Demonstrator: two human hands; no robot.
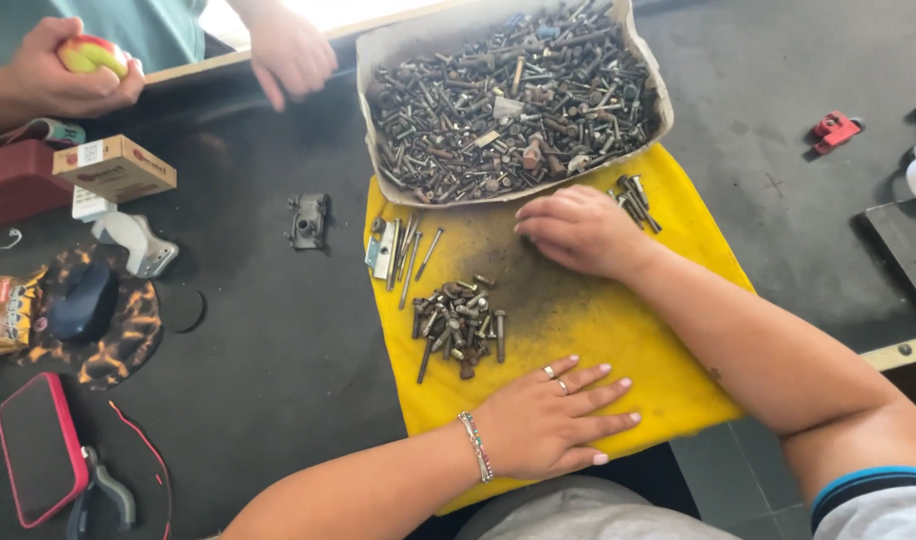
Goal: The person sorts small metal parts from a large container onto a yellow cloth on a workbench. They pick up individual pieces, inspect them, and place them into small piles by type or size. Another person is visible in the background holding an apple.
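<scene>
A dark, dusty work table (778, 200) with a matte, scuffed top fills nearly the whole view. Along its far edge runs a pale wooden strip (278, 52), and beyond that strip bright daylight washes out the top of the view. At the lower right, past the table's near edge, grey floor tiles (723, 470) show.

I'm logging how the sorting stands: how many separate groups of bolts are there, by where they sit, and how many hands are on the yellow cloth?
Bolt groups in the box: 1
Bolt groups on the cloth: 3
Hands on the cloth: 2
Total: 6
</scene>
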